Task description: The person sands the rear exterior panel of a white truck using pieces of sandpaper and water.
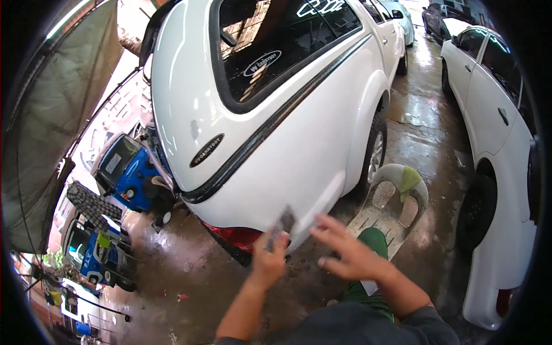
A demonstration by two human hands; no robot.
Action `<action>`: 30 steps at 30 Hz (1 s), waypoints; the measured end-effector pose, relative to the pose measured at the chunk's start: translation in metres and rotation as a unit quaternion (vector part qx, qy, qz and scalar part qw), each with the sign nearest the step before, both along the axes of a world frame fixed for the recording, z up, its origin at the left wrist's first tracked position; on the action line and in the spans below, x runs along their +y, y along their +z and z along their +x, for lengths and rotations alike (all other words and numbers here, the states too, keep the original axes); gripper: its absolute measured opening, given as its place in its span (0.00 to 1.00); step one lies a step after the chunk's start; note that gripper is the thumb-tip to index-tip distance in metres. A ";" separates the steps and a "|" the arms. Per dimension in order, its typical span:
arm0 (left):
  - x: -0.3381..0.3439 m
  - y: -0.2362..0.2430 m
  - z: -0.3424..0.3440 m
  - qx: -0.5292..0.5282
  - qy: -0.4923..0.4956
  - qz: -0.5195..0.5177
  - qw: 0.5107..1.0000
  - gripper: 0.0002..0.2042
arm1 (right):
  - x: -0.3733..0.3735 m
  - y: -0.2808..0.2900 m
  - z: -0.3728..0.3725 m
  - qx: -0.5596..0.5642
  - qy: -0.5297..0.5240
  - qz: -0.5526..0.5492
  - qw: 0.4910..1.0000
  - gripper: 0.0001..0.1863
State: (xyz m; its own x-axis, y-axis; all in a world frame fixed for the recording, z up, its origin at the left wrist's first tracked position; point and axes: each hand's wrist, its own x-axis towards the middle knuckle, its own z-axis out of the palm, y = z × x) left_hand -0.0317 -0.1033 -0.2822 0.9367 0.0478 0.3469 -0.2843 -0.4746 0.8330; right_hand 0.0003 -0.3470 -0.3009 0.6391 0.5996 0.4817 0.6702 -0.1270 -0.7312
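- Fingers [280,244] of the left hand [268,264] grip a dark, flat piece [286,219], which tilts up and right before the white truck's [276,172] rear corner; whether it touches the paint cannot be told.
- The left forearm [244,307] rises from the lower edge, leaning right.
- The right hand [355,256] hovers just beside, apart from the left, its fingers loosely spread and pointing left.
- The right forearm [405,287] slants up and left from a dark sleeve [431,329], crossing the green trouser leg [374,238].
- Near it stands a pale chair [388,172].
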 end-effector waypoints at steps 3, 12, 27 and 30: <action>0.049 0.089 0.025 -0.270 0.097 0.251 0.925 0.22 | -0.026 -0.037 0.057 -0.031 -0.191 -0.029 0.981 0.30; 0.129 0.234 0.097 -0.294 0.102 0.789 0.529 0.21 | -0.053 -0.222 0.155 0.150 -0.178 -0.294 0.927 0.30; 0.120 0.253 0.106 -0.239 0.022 0.852 0.465 0.18 | -0.044 -0.249 0.165 0.251 -0.196 -0.372 0.872 0.30; 0.119 0.257 0.103 -0.207 0.020 0.862 0.462 0.18 | -0.040 -0.263 0.166 0.250 -0.214 -0.354 0.876 0.29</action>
State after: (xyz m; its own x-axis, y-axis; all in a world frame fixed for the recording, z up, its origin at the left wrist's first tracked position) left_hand 0.0714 0.0162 -0.0251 0.7836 -0.6192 0.0501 -0.2124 -0.3428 -0.9151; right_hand 0.1668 -0.3871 -0.5638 0.9030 0.2888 -0.3181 0.0685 -0.8276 -0.5571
